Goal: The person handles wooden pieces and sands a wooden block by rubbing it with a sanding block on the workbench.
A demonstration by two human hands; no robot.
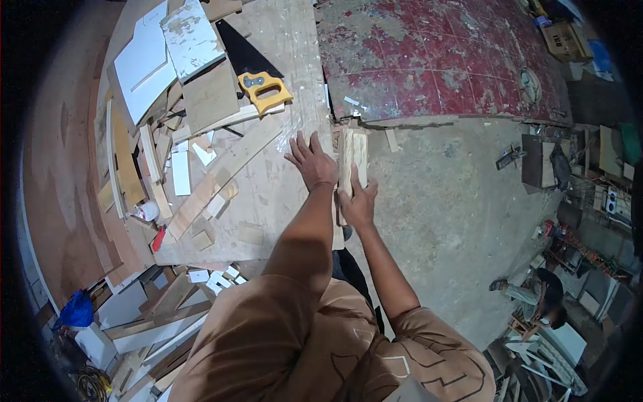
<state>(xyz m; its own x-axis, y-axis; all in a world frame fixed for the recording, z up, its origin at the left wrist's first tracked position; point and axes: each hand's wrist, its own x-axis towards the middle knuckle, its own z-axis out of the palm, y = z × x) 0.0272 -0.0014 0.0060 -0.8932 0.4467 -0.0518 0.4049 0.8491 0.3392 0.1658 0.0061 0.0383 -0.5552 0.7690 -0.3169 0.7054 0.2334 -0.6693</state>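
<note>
My left hand (311,164) lies on the plywood worktop (268,201) near its right edge, its fingers spread and nothing under them that I can make out. Just beside it, my right hand (360,202) grips the lower part of a pale wooden block (353,154), thumb on one side and fingers along the other. The block stands lengthwise against the worktop's edge; whether it touches the edge I cannot tell. A handsaw (258,74) with a yellow handle rests on the worktop beyond my left hand.
Boards (144,63) and wood offcuts cover the worktop's left side, with a white cup (147,212) and a red-handled tool (159,238). Scrap wood (157,315) is heaped below. A red, paint-worn surface (442,53) lies ahead. Another person (546,295) sits at far right.
</note>
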